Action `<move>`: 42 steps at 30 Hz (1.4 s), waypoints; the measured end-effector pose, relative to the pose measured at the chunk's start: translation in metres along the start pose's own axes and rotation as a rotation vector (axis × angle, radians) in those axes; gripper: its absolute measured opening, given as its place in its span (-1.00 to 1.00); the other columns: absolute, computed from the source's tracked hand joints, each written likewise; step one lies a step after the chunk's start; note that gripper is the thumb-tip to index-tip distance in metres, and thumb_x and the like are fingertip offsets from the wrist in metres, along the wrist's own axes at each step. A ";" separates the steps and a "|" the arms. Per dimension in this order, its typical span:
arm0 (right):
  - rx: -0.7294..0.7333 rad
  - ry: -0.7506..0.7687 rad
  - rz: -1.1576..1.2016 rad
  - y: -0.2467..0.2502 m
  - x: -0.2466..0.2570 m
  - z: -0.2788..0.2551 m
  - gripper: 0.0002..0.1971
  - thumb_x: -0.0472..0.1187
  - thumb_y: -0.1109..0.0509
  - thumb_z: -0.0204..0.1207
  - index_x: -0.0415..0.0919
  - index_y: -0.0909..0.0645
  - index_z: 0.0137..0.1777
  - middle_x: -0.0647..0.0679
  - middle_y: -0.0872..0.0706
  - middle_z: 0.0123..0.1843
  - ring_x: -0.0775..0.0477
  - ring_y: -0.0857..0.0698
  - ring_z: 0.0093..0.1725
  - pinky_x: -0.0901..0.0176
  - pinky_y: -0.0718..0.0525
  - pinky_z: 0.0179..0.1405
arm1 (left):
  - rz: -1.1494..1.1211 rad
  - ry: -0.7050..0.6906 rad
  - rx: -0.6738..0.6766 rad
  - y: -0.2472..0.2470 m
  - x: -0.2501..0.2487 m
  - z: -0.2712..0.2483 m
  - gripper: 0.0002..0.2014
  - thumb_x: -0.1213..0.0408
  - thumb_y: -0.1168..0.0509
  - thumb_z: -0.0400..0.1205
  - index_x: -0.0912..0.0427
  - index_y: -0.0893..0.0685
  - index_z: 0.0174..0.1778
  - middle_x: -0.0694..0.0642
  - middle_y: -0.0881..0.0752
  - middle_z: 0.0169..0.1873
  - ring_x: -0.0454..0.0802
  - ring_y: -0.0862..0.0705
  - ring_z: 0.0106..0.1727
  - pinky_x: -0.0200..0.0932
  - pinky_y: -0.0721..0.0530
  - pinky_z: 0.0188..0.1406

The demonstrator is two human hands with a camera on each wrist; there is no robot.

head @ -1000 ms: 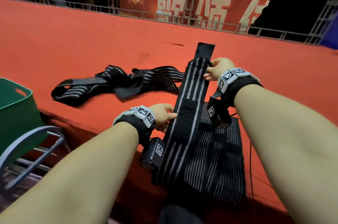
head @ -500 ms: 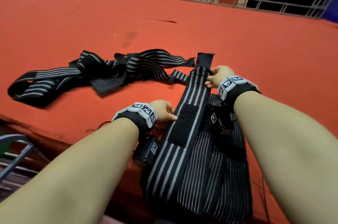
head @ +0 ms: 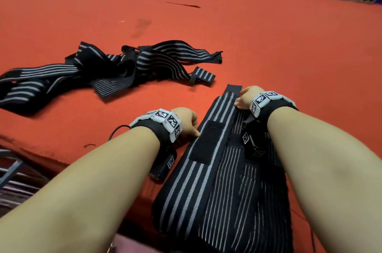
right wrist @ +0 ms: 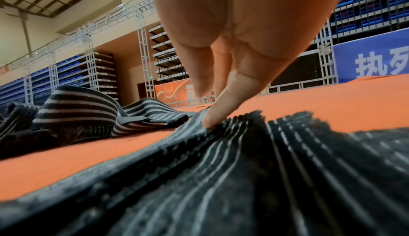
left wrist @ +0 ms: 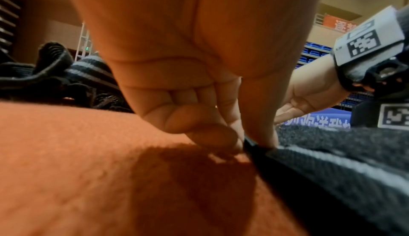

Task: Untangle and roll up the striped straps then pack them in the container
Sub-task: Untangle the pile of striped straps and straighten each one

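Two hands are working one flat strap, lying lengthwise on the red carpet btwn both forearms, on top of a wider striped band. L hand is sitting at the strap's left edge, mid-length, beside the black velcro patch; wrist cam is showing thumb + curled fingers pinching that edge. R hand is sitting at the strap's far end, right side; fingertips are pressing down on the fabric w/ fingers bent, grasp not clear. Remaining tangled straps are lying well apart, far-left of both hands.
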State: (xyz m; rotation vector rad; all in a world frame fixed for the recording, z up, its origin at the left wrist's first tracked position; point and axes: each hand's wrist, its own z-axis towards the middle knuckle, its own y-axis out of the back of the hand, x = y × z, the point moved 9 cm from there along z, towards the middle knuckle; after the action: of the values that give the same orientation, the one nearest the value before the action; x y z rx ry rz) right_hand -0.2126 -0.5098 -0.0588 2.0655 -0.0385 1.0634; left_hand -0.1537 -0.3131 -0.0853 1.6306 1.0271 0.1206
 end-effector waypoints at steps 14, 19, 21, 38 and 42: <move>-0.076 0.172 -0.011 0.017 0.088 -0.084 -0.70 -0.33 -0.23 0.65 -0.29 -0.52 0.36 -0.22 -0.62 -0.15 -0.07 -0.53 -0.35 0.18 -0.57 -0.54 | 0.005 0.062 -0.230 0.062 0.032 -0.069 -0.61 0.10 -0.39 0.55 0.12 -0.59 0.28 0.12 -0.64 0.26 0.07 -0.60 0.27 -0.13 -0.52 0.25; -0.058 0.280 -0.029 -0.005 0.141 -0.101 -0.70 -0.33 -0.28 0.62 -0.30 -0.54 0.34 -0.17 -0.64 -0.14 -0.13 -0.66 -0.08 -0.09 -0.72 0.04 | -0.005 0.138 -0.344 0.098 0.070 -0.112 -0.56 0.08 -0.36 0.57 0.10 -0.54 0.35 0.13 -0.61 0.30 0.09 -0.59 0.30 -0.14 -0.49 0.22; -0.043 0.314 -0.012 -0.016 0.155 -0.103 -0.69 -0.33 -0.27 0.62 -0.29 -0.53 0.35 -0.14 -0.64 -0.19 -0.14 -0.66 -0.06 -0.08 -0.69 0.06 | -0.019 0.164 -0.363 0.107 0.086 -0.125 -0.57 0.08 -0.35 0.58 0.10 -0.54 0.35 0.13 -0.61 0.30 0.08 -0.58 0.30 -0.16 -0.49 0.21; 0.070 0.325 -0.009 -0.120 0.211 0.014 -0.41 -0.40 -0.38 0.53 -0.21 -0.30 0.54 -0.10 -0.57 0.01 -0.15 -0.69 -0.09 0.00 -0.69 -0.08 | -0.246 0.180 -0.471 0.151 0.173 -0.074 -0.61 0.13 -0.33 0.59 0.11 -0.55 0.33 0.08 -0.61 0.33 0.00 -0.57 0.34 -0.21 -0.47 0.26; 0.087 0.297 0.019 -0.152 0.218 0.059 -0.27 -0.39 -0.38 0.53 -0.16 -0.12 0.63 -0.21 -0.59 0.20 -0.22 -0.74 0.10 -0.04 -0.72 0.03 | -0.297 0.169 -0.455 0.155 0.193 -0.051 -0.66 0.12 -0.31 0.61 0.08 -0.59 0.29 0.03 -0.63 0.27 -0.04 -0.59 0.29 -0.29 -0.44 0.17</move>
State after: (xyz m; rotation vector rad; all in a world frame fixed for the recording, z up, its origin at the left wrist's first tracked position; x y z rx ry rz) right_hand 0.0226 -0.3778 -0.0232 1.9655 0.1409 1.3943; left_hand 0.0205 -0.1415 -0.0209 1.0585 1.2549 0.2743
